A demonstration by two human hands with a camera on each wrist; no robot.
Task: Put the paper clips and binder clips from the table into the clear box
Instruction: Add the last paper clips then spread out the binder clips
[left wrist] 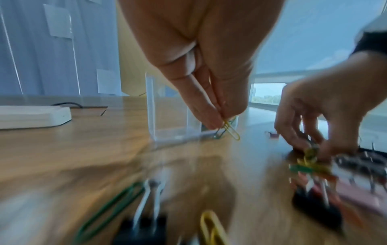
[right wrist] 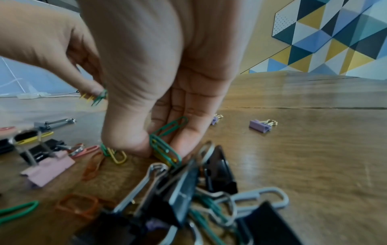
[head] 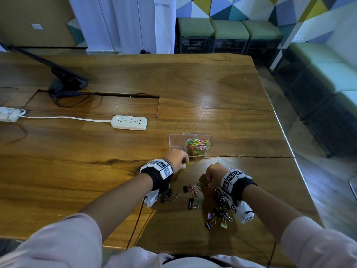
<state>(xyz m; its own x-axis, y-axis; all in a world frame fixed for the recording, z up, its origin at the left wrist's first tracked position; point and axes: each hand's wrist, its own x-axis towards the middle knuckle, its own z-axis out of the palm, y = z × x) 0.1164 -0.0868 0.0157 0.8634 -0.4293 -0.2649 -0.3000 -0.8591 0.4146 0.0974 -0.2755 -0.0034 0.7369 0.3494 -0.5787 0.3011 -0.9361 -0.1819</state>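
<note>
Your bench point(head: 212, 89) runs out at the right of the head view, its lit edge slanting down toward the lower right, with floor and a row of green stools point(head: 228, 33) beyond. Bare wood stretches across the left and upper middle of the frame.

The surface is glossy brown wood with a long crack running right from the clear box point(head: 174, 142). A wall of coloured triangles fills the upper right.

The clear box stands open at centre frame, with a heap of bright paper clips point(head: 197, 147) in its right half. Your left hand point(head: 176, 159) sits just in front of the box, thumb and fingers pinched on a yellow paper clip point(left wrist: 231, 131) and a green one, low over the wood. Your right hand point(head: 215, 175), nearer the right edge, has its fingers closed round several green and yellow paper clips point(right wrist: 165, 149) at the edge of the pile. Binder clips point(head: 193, 204), black, pink and purple, lie scattered below and between both wrists, crowding the lower centre.

A white power strip point(head: 129, 122) lies left of centre, and a dark monitor stand point(head: 65, 82) sits at upper left.
</note>
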